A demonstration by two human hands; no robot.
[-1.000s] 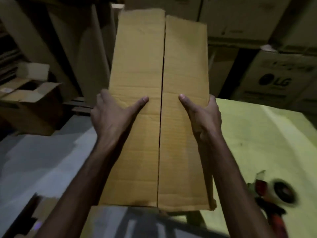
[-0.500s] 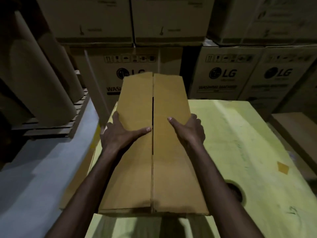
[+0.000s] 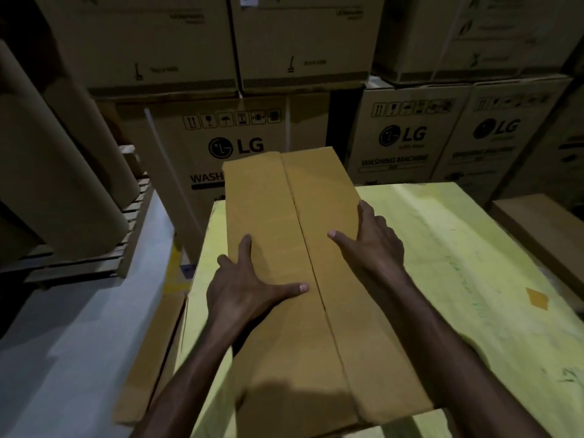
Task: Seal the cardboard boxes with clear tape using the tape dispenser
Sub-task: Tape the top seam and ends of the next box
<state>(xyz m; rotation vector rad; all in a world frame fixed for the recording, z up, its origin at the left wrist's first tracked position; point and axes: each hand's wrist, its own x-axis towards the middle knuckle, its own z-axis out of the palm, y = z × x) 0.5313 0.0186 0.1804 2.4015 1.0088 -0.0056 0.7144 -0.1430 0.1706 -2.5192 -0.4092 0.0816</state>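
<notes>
The long cardboard box (image 3: pixel 265 200) lies flat on the yellow table top (image 3: pixel 458 263), running from six o'clock up toward twelve, its near end right at the table's front edge. Its two top flaps are folded shut and meet along a seam (image 3: pixel 303 245) down the middle; I can see no tape on it.

The hands are apart, one on each flap. The left hand (image 3: pixel 243 292) sits at the box's nine o'clock edge, fingers straight, thumb (image 3: pixel 294 287) stretched flat toward the seam. The right hand (image 3: pixel 373 245) rests at the three o'clock edge, fingers laid along that side and thumb (image 3: pixel 339 240) pointing in at the seam. Both press down rather than grip. The forearms cover much of the near half of the box.

At twelve o'clock stand stacked LG washing-machine cartons (image 3: pixel 240 134), and the box's far end hides part of the lettering on one. More of them (image 3: pixel 407 143) stand at one o'clock. At ten o'clock, big brown rolls (image 3: pixel 53 172) lean over a wooden pallet (image 3: pixel 132 222). A flat cardboard sheet (image 3: pixel 151 358) leans against the table's side at seven o'clock, above grey floor (image 3: pixel 63 358). At three o'clock a small brown patch (image 3: pixel 537 298) marks the table top, with a brown slab (image 3: pixel 543 229) beyond the table's edge.
</notes>
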